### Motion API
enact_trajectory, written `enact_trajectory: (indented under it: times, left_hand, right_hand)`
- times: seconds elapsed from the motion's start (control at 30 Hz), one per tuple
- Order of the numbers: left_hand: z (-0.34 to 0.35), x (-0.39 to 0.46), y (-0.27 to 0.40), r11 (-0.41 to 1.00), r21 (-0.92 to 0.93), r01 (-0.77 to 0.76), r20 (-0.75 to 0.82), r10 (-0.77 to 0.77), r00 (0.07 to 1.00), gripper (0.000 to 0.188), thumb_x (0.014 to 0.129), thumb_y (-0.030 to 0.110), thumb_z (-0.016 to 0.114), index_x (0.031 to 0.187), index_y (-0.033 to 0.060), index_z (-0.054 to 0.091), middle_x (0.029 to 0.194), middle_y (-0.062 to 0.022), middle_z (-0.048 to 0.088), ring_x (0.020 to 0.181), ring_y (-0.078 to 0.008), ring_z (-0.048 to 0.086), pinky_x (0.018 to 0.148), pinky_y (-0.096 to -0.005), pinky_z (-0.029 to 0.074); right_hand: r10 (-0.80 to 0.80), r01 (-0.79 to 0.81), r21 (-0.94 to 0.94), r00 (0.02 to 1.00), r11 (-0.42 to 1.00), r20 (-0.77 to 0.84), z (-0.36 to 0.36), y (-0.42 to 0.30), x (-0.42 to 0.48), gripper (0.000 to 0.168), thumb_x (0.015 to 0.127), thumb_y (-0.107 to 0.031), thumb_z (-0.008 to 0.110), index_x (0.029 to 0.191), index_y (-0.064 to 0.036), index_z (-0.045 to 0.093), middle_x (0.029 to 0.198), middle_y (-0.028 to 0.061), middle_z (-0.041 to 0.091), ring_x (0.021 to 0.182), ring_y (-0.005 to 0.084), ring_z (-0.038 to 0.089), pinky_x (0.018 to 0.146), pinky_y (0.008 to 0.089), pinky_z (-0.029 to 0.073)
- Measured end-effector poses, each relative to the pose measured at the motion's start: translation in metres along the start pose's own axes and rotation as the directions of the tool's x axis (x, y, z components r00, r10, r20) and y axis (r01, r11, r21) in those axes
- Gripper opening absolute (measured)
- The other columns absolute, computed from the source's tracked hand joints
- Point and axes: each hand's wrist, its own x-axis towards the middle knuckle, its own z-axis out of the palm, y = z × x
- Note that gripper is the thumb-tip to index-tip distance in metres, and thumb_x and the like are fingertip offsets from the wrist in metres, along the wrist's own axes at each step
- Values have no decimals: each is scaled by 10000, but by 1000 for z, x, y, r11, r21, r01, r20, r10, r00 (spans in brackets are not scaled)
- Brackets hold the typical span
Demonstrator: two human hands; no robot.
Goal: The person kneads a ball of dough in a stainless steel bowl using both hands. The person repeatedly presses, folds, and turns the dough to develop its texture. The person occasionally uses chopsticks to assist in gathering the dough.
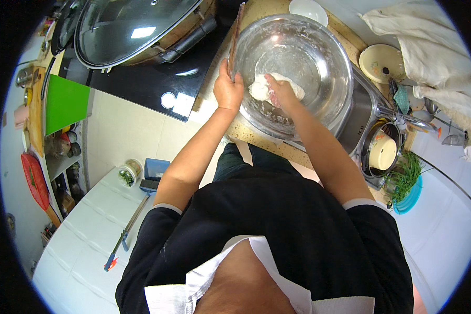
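Observation:
A large stainless steel basin (298, 35) rests on the speckled counter, its inner wall smeared with flour. A lump of white dough (260, 89) lies low in it, towards the left side. My right hand (280, 92) presses into this dough, with fingers partly sunk in or hidden by it. At the basin's left rim is my left hand (229, 88), its thumb and fingers around a pair of long brown chopsticks (236, 39) that point away from me. Whether that hand also grips the rim is hard to tell.
A large glass-lidded pan (129, 31) stands on the black cooktop (141, 86) to the left. Right of the basin are a steel sink (355, 121) with a faucet (410, 117), a pot holding a cream bowl (382, 151), and green stalks (408, 176). A white bowl (309, 11) sits behind the basin.

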Motion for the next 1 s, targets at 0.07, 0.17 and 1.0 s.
enact_trajectory:
  times: [0.07,0.17,1.0]
  left_hand:
    - [2,-1,-2,1000,-11,-8,4,8,1000,497,819,55,619,1289,-5,470,1151,-239,615,1063,-356,612,892,-384,475]
    - [2,-1,-3,1000,-9,2,3,-2,1000,492,819,58,619,1286,5,473,1132,-241,621,1053,-364,614,884,-383,478]
    - [3,7,-17,985,-14,-172,-6,172,985,551,826,96,598,1328,-27,407,952,-294,634,874,-438,631,755,-438,504]
  right_hand:
    - [13,-12,-54,999,998,34,-2,-3,10,484,869,-508,626,664,-85,511,510,-3,440,377,91,379,341,254,275]
    - [43,-34,-135,997,990,66,1,-13,27,490,871,-515,618,668,-81,514,515,-3,446,373,91,373,340,255,275]
    - [-844,330,-941,480,-80,240,11,-13,26,284,839,-376,555,868,-108,644,887,81,598,868,270,571,791,408,419]
